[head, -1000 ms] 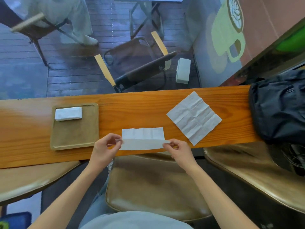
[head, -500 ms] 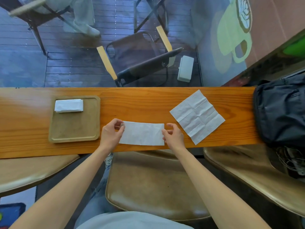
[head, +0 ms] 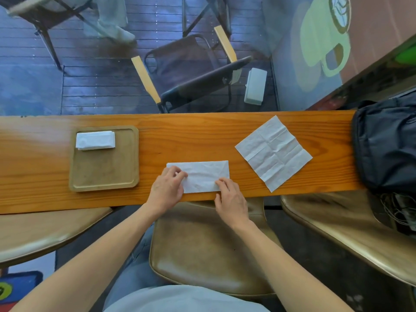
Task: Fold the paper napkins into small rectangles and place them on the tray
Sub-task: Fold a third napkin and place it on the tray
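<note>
A white napkin folded into a long rectangle (head: 202, 173) lies flat on the wooden counter (head: 180, 131) near its front edge. My left hand (head: 167, 188) rests on the napkin's left end, fingers curled on the paper. My right hand (head: 230, 199) presses fingertips on its lower right edge. An unfolded square napkin (head: 273, 153) lies to the right, turned like a diamond. At the left stands a tan tray (head: 103, 179) with a small folded napkin (head: 95, 140) in its far left corner.
A dark bag (head: 385, 143) sits on the counter's right end. Brown padded stools (head: 202, 248) stand under the counter's near edge. Beyond the far edge is glass, with a chair (head: 191, 70) and deck floor outside.
The lifted near half of the napkin was folded over and laid flat. Both hands then slid inward along it, the left onto its left end, the right along its lower edge.
</note>
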